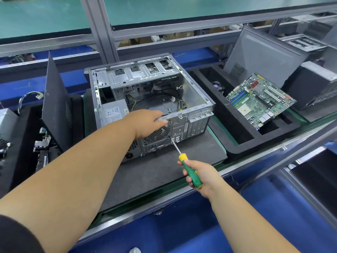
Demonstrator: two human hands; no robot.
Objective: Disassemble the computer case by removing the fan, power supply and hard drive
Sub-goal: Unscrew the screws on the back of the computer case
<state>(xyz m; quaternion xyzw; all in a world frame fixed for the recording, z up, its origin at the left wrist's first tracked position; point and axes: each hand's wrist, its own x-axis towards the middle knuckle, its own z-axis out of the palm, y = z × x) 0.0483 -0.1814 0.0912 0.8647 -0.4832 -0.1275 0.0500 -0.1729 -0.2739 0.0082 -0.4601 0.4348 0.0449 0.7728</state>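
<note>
Right hand grip around green-yellow screwdriver, left hand grip clasping computer case rim; labels unreadable.

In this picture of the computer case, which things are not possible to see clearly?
Head view only:
- Fan: partly covered by the left hand.
- Screwdriver tip: too small to tell which screw it meets.
- Power supply label: text too small.
- Hard drive: cannot be identified inside the case.
</note>
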